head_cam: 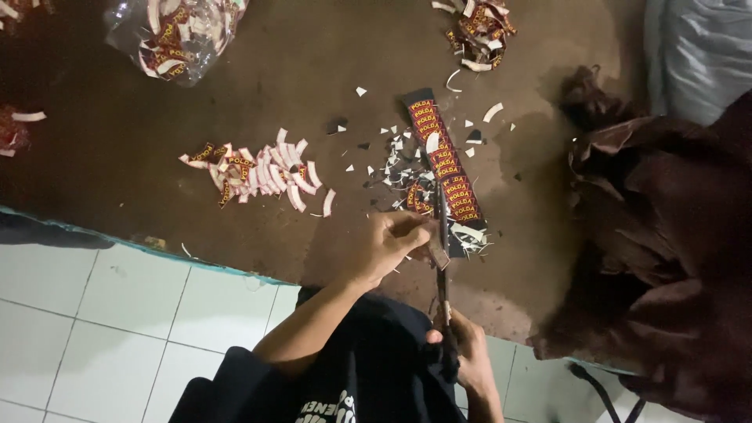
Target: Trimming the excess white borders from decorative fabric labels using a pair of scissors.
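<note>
Far to the left a clear plastic bag (176, 35) full of cut labels lies on the dark brown mat (102, 157), and it looks thin and crinkly. Next comes a little heap of curved paper pieces (254, 174), white on one side and red and yellow on the other, shaped like small moons. Then I see the left hand (392, 244), curled tight and pinching the near end of the long label strip (442, 164). The strip is flat and shiny, dark red with yellow marks, and it lies on the mat running away from the person. The scissors (442, 258) are thin and made of metal, and their blades rest right on the strip, just beside the left fingers. The right hand (466, 352) is closed around the scissor handles, down near the person's lap. I think the blades could nip a finger, because the fingers sit so close to the cut. The strip could also slide, since it looks slick, and then the cut would go crooked. Tiny scraps (392, 168) are all around, so good pieces might get mixed with them. On the right sits a lumpy brown cloth (658, 219), soft and wrinkled.
</note>
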